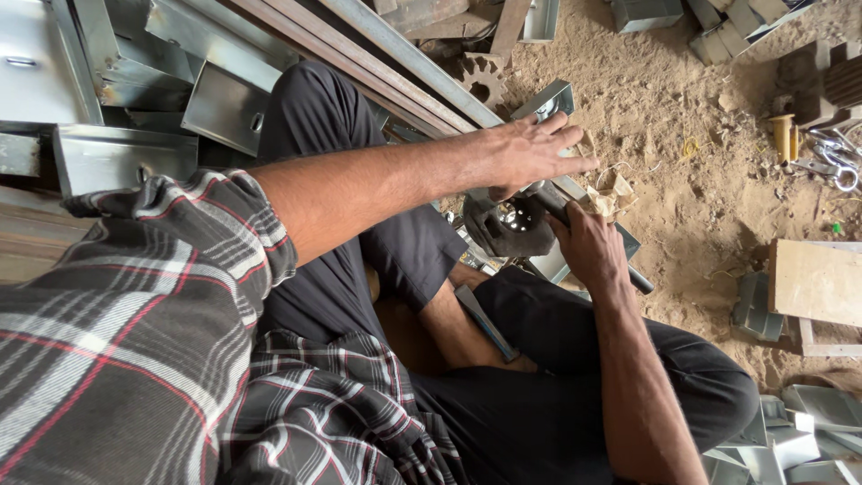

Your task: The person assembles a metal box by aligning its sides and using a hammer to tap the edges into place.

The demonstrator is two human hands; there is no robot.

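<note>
Black machine part (pixel 510 226), blocky with a round shiny bore in its top, sits low in the middle of the scene, just beyond the person's crossed legs and against a long steel channel (pixel 422 67) that runs diagonally from the far left toward the right. The left hand (pixel 539 151) lies flat, palm down, on the far side of that part, its fingers (pixel 566 139) spread apart and stretched to the right over a small galvanised bracket (pixel 549 99); it grips nothing that can be seen. The right hand (pixel 588 244) is just right of the black part, fingers curled together around a dark rod-like handle (pixel 639 280) whose end pokes out below the fist. A flat metal file (pixel 485 321) rests on the near leg. Sandy ground (pixel 682 171) spreads to the right, carrying a toothed gear (pixel 480 79) at the far side, a yellow spool (pixel 783 135), a pair of scissors (pixel 840 166) and a pale wooden board (pixel 815 280). Folded sheet-metal pieces (pixel 126 157) are stacked on the far left, and more lie at the near right corner.
</note>
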